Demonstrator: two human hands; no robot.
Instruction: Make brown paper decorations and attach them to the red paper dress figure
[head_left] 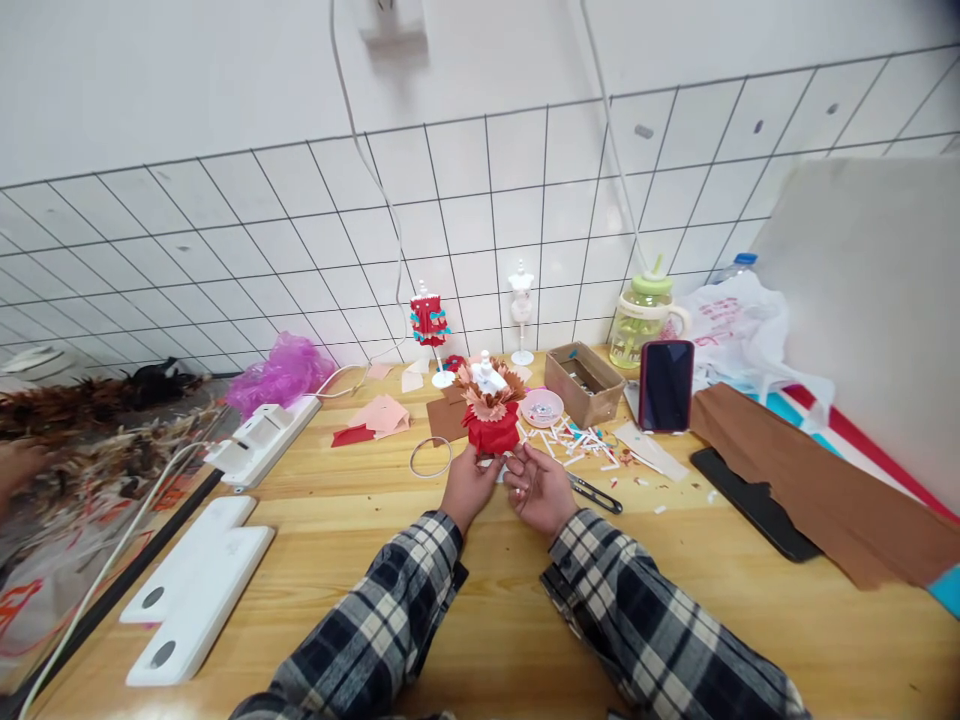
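A small white mannequin in a red paper skirt with a brown-orange petal collar point(491, 412) stands on the wooden table point(487, 620). My left hand point(466, 487) is closed at the skirt's lower left edge, holding it. My right hand point(538, 488) sits just right of the skirt's base, fingers curled in a pinch on something small and pale that I cannot make out. Both sleeves are dark plaid.
Near my hands lie a ring point(430, 456), black snips point(596, 494), paper scraps point(577, 440), a pink dish point(541, 407), a cardboard box point(584, 383) and an upright phone point(665, 385). Two more mannequins point(430, 325) stand by the wall. Brown paper point(817, 480) lies right, a power strip point(259, 437) left.
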